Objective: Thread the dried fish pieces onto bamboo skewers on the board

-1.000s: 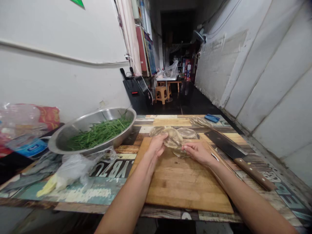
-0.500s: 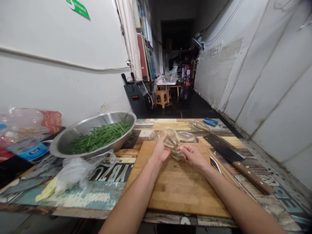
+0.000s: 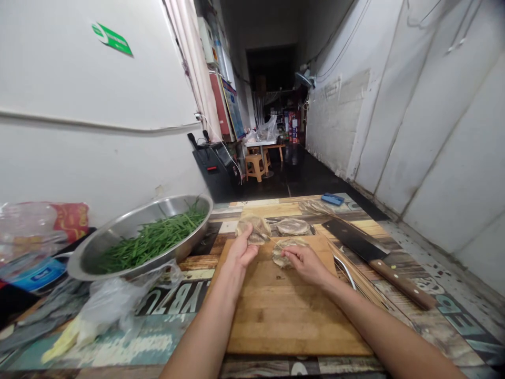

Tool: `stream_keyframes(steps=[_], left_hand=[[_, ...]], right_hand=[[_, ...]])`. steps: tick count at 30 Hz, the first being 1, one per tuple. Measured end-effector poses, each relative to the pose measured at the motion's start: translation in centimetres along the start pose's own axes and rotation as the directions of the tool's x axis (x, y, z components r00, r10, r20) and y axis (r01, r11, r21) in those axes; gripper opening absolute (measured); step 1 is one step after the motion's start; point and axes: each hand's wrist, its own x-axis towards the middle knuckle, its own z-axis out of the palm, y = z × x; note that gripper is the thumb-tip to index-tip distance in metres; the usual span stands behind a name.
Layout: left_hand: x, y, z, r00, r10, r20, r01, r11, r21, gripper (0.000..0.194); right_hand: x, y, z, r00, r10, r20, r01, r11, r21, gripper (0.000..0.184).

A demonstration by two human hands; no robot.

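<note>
My left hand (image 3: pixel 243 251) is closed on a thin, floppy, beige-grey oval slice (image 3: pixel 258 230), thumb on top, above the far left of a wooden cutting board (image 3: pixel 295 321). A thin bamboo skewer (image 3: pixel 275 242) is pinched in my right hand (image 3: pixel 303 262), its tip pointing left toward that slice. Whether the tip touches the slice I cannot tell. Under and beside my right fingers, a similar slice (image 3: pixel 279 255) lies on the board. Another oval slice (image 3: pixel 293 227) rests just beyond the board's far edge.
A cleaver (image 3: pixel 379 263) and a bundle of bamboo skewers (image 3: pixel 361 276) lie right of the board. Farther back are a blue object (image 3: pixel 332 199) and more skewered slices (image 3: pixel 315 207). On the left stand a steel basin (image 3: pixel 74 260) of cut green stalks and a crumpled plastic bag (image 3: pixel 114 302).
My hands have moved apart, the left one going left with its slice. The skewer between them and the slice on the board show more now. The view has shifted a little.
</note>
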Motion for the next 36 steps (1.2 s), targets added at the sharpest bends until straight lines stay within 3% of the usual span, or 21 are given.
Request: stream_keyframes(steps=[4, 9, 13, 21, 23, 28, 36], left_hand=[[-0.7, 0.1, 0.3, 0.999, -0.023, 0.032, 0.022, 0.999, 0.038, 0.01], [-1.1, 0.3, 0.4, 0.998, -0.032, 0.055, 0.028, 0.997, 0.071, 0.012], [-1.1, 0.1, 0.3, 0.996, -0.031, 0.079, 0.024, 0.995, 0.097, 0.008], [-1.0, 0.8, 0.8, 0.987, 0.038, 0.155, -0.04, 0.999, 0.008, 0.015], [-0.6, 1.1, 0.7, 0.991, 0.069, 0.118, -0.067, 0.998, -0.018, 0.018], [0.9, 1.1, -0.7, 0.994, 0.101, 0.033, -0.103, 0.993, 0.066, 0.01], [2.3, 1.1, -2.3, 0.996, 0.088, 0.029, -0.093, 0.963, 0.255, 0.025]], right_hand=[[0.0, -0.2, 0.1, 1.0, 0.011, 0.006, -0.012, 0.998, 0.061, 0.024], [-0.2, -0.8, 0.0, 0.989, 0.125, 0.082, -0.14, 0.967, 0.215, 0.024], [-0.3, -0.5, 0.3, 0.986, 0.151, 0.063, -0.161, 0.965, 0.208, 0.025], [0.0, -0.9, -0.5, 0.983, 0.171, 0.059, -0.181, 0.932, 0.314, 0.028], [0.0, -1.1, -0.8, 0.978, 0.188, 0.092, -0.209, 0.917, 0.339, 0.031], [0.0, -1.0, -1.1, 0.97, 0.191, 0.151, -0.23, 0.923, 0.308, 0.033], [-0.1, -0.4, -0.2, 0.984, 0.142, 0.105, -0.156, 0.977, 0.142, 0.028]])
